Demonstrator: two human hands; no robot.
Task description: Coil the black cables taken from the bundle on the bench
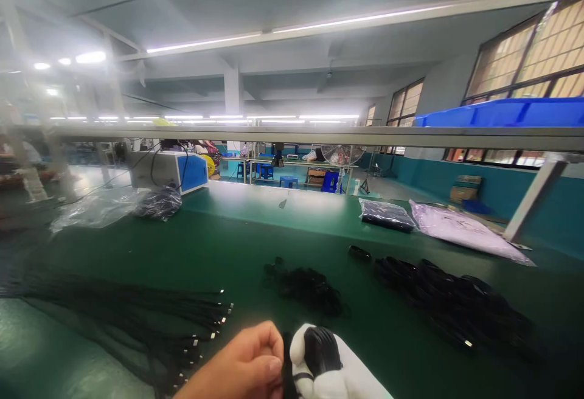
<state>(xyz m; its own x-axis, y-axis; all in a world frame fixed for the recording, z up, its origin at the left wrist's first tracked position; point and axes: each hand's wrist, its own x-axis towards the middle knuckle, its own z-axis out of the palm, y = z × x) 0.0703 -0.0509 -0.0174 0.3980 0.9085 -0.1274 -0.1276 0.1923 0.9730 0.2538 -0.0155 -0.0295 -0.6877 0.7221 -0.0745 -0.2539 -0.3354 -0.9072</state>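
Observation:
My right hand (340, 371), in a white glove, is wrapped round a coiled black cable (322, 350) at the bottom middle of the head view. Close beside it, my bare left hand (258, 356) is closed, thumb against curled fingers. A dark strand of the cable shows between the two hands; what the left fingertips pinch is hidden. Many loose black cables (114, 311) with small pale metal ends lie to the left. Ahead is a tangled pile of thin black ties or loops (310, 286). On the right lies a heap of coiled black cables (438, 292).
A single dark coil (359, 253) lies near the heap. Farther back are a bagged dark item (387, 215), a pinkish plastic bag (465, 228), crumpled clear plastic (103, 207) and a grey-blue machine (168, 171). A shelf rail (292, 135) crosses above, bearing a blue bin (511, 112).

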